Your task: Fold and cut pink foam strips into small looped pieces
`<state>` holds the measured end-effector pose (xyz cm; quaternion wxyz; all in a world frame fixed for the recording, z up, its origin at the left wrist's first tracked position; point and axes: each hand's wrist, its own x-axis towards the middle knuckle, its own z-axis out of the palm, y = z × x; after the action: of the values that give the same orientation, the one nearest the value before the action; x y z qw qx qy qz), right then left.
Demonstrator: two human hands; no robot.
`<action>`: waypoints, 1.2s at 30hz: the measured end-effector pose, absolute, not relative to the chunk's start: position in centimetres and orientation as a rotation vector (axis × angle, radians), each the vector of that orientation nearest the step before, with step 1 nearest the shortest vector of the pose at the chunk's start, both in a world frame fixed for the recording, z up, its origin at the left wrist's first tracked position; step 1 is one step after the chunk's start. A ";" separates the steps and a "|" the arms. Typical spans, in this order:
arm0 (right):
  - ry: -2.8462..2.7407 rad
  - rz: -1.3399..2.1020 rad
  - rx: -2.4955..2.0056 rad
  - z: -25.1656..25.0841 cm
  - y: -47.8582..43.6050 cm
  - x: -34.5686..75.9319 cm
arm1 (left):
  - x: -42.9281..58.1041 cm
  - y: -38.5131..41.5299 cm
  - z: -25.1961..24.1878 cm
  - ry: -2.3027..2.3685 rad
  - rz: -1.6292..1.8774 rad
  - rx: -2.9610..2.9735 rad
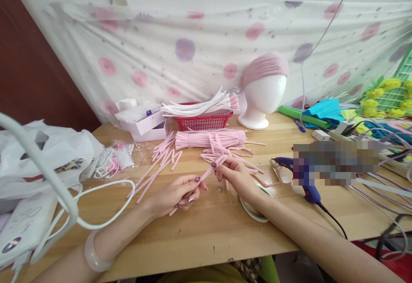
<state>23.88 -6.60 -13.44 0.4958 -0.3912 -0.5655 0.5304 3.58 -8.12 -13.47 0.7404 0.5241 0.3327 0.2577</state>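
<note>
Between my two hands runs a pink pipe cleaner (207, 173), bent into a loop at its upper right end. My left hand (180, 194) is closed around its lower part, and a short end sticks out below the fingers. Near the loop, my right hand (236, 176) pinches the same pipe cleaner. Just beyond lies a tied bundle of pink pipe cleaners (209, 139). Loose cut pink pieces (157, 163) are spread to the left of it, and others lie behind my right hand. A roll of tape (249, 214) is partly covered by my right forearm.
A red basket (202, 123) of white and pink pipe cleaners stands at the back, beside a white foam head (262, 98). To the right are a blue glue gun (310, 193) and cables. Bagged beads (114, 161), a white box (149, 128) and a white lamp arm (41, 158) occupy the left.
</note>
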 end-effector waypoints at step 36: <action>-1.027 2.720 -0.708 -14.0 -5.2 25.2 | 3.4 -9.7 -11.4 0.833 0.533 2.294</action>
<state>25.18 -5.17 -14.01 0.0745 -0.2360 -0.3421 0.9065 3.45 -9.74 -11.36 0.3163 0.8711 0.3164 0.2023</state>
